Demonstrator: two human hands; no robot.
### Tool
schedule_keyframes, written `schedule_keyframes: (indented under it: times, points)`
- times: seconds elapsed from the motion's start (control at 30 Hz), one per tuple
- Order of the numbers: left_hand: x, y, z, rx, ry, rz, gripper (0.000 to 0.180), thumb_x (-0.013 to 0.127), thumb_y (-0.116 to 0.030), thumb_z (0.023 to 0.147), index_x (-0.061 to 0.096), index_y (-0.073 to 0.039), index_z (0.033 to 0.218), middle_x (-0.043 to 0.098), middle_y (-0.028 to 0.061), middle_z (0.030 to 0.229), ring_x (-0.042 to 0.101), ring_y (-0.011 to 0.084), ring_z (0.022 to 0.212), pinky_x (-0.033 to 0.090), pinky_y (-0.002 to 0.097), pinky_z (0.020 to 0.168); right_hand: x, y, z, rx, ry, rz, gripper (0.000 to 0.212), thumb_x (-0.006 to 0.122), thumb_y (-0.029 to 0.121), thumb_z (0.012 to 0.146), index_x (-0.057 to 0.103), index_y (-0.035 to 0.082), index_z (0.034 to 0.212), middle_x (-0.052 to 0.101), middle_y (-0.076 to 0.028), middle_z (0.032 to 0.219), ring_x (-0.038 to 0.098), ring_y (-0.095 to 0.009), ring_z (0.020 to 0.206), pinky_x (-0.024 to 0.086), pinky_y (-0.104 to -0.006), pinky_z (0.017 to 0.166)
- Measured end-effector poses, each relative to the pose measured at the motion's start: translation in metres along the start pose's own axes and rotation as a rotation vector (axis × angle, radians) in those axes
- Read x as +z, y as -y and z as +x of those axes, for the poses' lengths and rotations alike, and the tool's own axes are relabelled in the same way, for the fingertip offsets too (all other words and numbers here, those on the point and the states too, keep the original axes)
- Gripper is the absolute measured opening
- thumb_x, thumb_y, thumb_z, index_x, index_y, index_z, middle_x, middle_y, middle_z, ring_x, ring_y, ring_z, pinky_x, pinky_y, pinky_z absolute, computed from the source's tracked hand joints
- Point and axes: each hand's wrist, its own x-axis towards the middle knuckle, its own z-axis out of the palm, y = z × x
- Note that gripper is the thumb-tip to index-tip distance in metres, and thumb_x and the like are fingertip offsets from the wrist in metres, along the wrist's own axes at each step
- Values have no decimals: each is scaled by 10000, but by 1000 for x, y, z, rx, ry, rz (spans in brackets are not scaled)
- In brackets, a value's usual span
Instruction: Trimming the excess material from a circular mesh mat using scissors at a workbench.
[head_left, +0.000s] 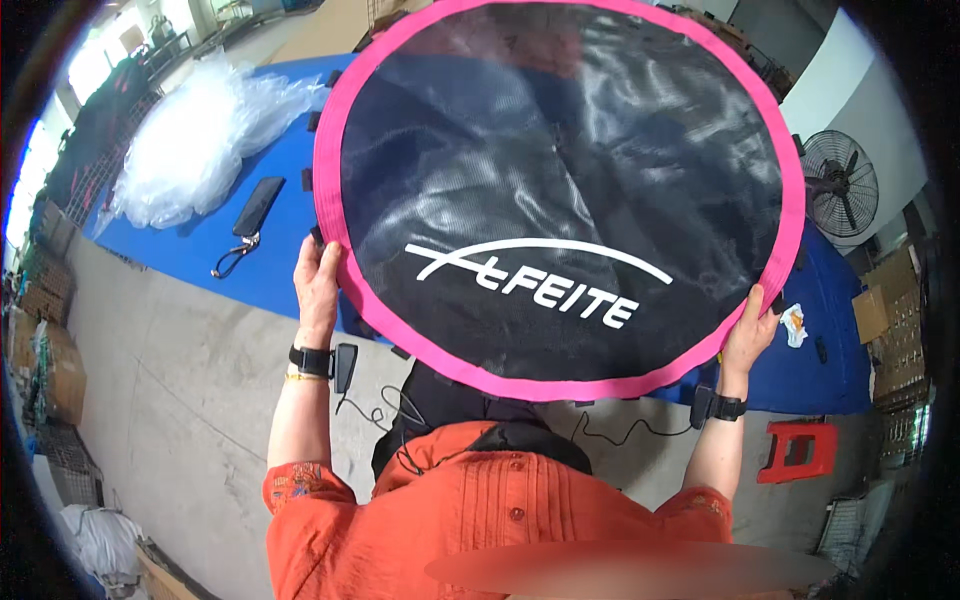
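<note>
Pink-rimmed disc [560, 200], top cut off.

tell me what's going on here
A person in an orange-red top holds a big round black sheet by its pink rim, left hand at the lower left, right hand at the lower right. It hides part of a blue table, where a phone and clear plastic lie to the left.
</note>
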Motion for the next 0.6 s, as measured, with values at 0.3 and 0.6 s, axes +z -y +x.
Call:
schedule_keyframes:
  times: [0.3,0.6]
  points:
    - [-9,12,6,-10,-15,7,435,651,-134,1087,557,40,1475,665,48,1269,620,133,1123,519,292,969,7,1,-1,51,-70,47,319,655,199,1098,651,19,1362,688,-42,1238,606,-145,1147,470,-311,1040]
    - [-14,25,6,1,57,-106,410,680,-195,1087,597,-12,1444,674,26,1313,635,135,1134,526,302,966,2,13,-4,-63,-77,80,373,665,184,1092,627,23,1426,680,-34,1288,601,-144,1178,461,-307,1065]
